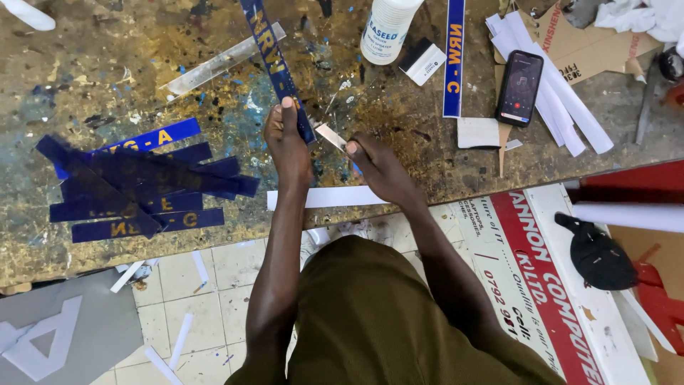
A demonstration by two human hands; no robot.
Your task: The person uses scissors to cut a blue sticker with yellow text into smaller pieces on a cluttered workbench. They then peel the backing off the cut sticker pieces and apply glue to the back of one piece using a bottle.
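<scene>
Blue plastic, a long narrow strip with yellow lettering (pixel 274 57), lies slanted on the paint-stained counter (pixel 85 64) in front of you, running from the far edge toward your body. Your left hand (pixel 286 139) is closed over the strip's near end, thumb pressed flat on top. Your right hand (pixel 379 165) is curled shut around a small blade (pixel 330 136), whose pale metal tip points at the strip's edge, just beside your left thumb. A white paper strip (pixel 329 197) lies crosswise on the counter under both wrists. To your left, well apart, a loose pile of similar dark blue strips (pixel 135 189) lies fanned out, several overlapping. Beyond your hands a clear ruler-like bar (pixel 214 66) lies at an angle, touching the held strip near its far end. A white plastic bottle (pixel 386 28) stands farther back, and another blue lettered strip (pixel 453 57) lies straight beside it. To your right rests a black phone (pixel 519 88) with a lit screen, lying on long white paper strips (pixel 563 100). Below the counter edge, a red and white printed board (pixel 541 278) leans, with a black cap (pixel 597 255) on it.
</scene>
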